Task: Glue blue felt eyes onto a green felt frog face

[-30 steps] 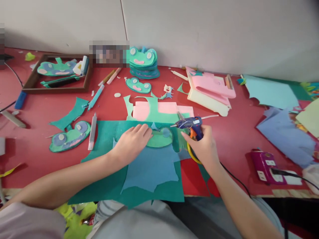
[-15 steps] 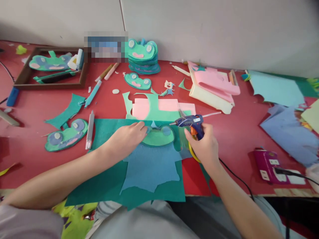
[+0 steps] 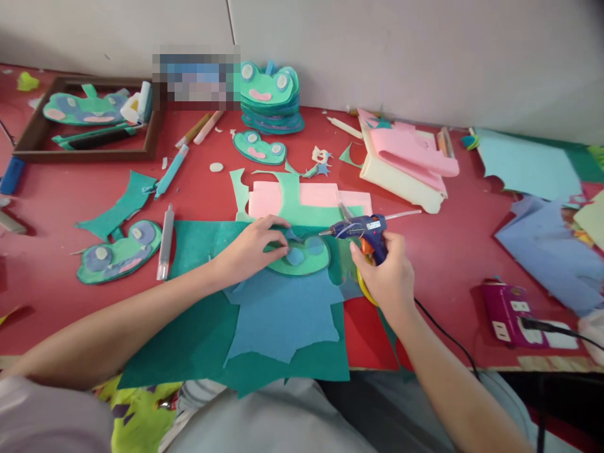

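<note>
Back from the red counter's [image 3: 443,270] front edge lies one green felt face [image 3: 307,264] with two round blue patches [image 3: 295,256]. Left grip [image 3: 285,240] is open at it; right grip [image 3: 372,246] holds one blue plastic glue gun [image 3: 353,226].

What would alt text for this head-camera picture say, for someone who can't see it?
Two bare hands at a red table: the right hand holds a blue glue gun beside a green frog-face cutout, and the left hand has its fingers near one of the cutout's two blue circles. A stack of frog faces stands behind, among pens and coloured scraps.
</note>
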Motion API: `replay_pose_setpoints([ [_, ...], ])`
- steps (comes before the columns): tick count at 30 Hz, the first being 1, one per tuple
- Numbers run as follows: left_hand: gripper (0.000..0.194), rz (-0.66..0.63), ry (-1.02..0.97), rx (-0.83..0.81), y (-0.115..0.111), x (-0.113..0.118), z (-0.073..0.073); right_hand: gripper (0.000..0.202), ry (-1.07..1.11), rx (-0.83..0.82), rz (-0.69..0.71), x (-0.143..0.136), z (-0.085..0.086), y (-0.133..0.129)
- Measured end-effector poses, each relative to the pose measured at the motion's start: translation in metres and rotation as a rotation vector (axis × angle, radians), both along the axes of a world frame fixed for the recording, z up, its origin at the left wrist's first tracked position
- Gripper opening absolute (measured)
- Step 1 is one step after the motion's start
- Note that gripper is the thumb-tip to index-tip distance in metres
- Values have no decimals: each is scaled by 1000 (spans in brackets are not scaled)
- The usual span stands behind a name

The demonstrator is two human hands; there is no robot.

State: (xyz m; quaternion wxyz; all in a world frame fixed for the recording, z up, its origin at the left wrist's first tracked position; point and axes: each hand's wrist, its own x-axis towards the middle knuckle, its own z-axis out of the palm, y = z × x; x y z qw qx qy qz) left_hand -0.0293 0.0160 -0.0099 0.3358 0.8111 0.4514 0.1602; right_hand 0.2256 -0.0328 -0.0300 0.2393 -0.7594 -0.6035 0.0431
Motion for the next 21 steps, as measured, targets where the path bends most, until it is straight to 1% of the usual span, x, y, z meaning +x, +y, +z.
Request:
replay_pose_setpoints([
  [2,15,-4,-23,-1,4,0,-7,54,-73,64,23,0,-3,-2],
  [4,15,-21,-56,33,7,0,-11,56,-169,147,58,0,-7,-5],
  [7,15,-48,-89,78,9,-1,-14,54,-280,250,115,1,-13,-8],
  [12,14,-69,-107,91,10,-2,-18,54,-353,380,197,4,-17,-9],
  [15,12,-58,-122,106,9,-3,-20,54,-377,424,233,4,-18,-8],
  [21,10,-39,-123,105,8,-3,-19,51,-382,419,269,2,-18,-7],
])
